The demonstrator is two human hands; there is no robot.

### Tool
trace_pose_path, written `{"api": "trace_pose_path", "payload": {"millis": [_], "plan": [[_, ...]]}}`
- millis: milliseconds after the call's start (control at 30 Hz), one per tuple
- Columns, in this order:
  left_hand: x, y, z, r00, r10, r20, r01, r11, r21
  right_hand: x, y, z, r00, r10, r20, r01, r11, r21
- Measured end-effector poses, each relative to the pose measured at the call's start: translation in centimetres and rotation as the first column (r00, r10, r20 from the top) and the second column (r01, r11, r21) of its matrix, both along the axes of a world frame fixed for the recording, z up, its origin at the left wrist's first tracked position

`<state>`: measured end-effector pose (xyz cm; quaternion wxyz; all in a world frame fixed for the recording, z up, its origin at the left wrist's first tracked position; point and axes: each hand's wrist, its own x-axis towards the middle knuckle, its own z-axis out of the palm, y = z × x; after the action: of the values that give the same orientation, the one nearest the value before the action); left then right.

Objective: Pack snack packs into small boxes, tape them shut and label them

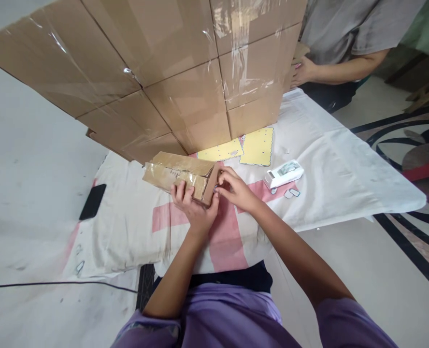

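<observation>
Nearest is the wearer's purple shirt, with both bare forearms reaching forward from its sleeves. The left hand holds a small cardboard box, its fingers laid over the near side and its thumb by the right-hand end. The box lies on its long side, ahead of that hand and reaching left past its fingers. The right hand is narrow, thumb and forefinger bent together at the box's right-hand end; whether they pinch anything, I cannot tell. Under all this is a cloth-covered counter with pink bands. Well to the left lies a flat black slab; right of the right hand sits a white device. Yellow scalloped patches show beyond the hands. Behind the box stands a tall stack of taped cartons. Farthest right, a co-worker's hand is at the stack's edge.
</observation>
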<state>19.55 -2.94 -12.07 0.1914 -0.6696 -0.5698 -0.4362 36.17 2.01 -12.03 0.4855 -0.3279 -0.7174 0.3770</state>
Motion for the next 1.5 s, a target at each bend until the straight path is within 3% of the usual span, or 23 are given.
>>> {"api": "trace_pose_path", "payload": {"millis": [167,267,367,533,767,900,1167,1333,1500], "plan": [[0.5,0.1,0.0,0.999,0.020,0.036,-0.020,1.000,-0.003,0.0,0.1,-0.4,0.998,-0.055,-0.030,0.049,0.986,-0.158],[0.5,0.0,0.0,0.999,0.008,0.046,-0.008,1.000,-0.001,0.0,0.1,-0.5,0.996,-0.017,-0.089,-0.001,0.981,-0.193],[0.6,0.0,0.0,0.999,0.023,0.038,-0.022,1.000,-0.009,0.2,0.3,-0.6,0.997,0.041,-0.067,-0.052,0.983,-0.176],[0.6,0.3,-0.1,0.999,0.044,0.028,-0.045,0.998,0.033,0.3,0.6,-0.8,0.995,-0.012,0.096,0.024,0.992,-0.121],[0.0,1.0,0.0,0.993,-0.093,0.070,0.079,0.980,0.185,0.1,-0.3,-0.1,0.947,-0.104,0.304,0.121,0.992,-0.040],[0.5,1.3,-0.1,0.983,-0.081,0.165,0.052,0.983,0.175,0.4,-0.2,-0.2,0.947,-0.114,0.302,0.126,0.992,-0.019],[-1.0,0.3,-0.1,0.988,-0.057,0.141,0.047,0.996,0.071,-0.3,-1.2,-0.3,0.957,-0.120,0.264,0.120,0.993,0.017],[-2.7,0.1,0.0,0.981,-0.176,0.081,0.170,0.982,0.083,-0.7,-1.8,-0.1,0.946,-0.151,0.286,0.145,0.988,0.044],[-3.8,-0.1,-0.4,0.932,-0.347,0.104,0.343,0.938,0.057,-0.8,-2.5,0.3,0.987,0.044,0.152,-0.029,0.994,-0.102]]}}
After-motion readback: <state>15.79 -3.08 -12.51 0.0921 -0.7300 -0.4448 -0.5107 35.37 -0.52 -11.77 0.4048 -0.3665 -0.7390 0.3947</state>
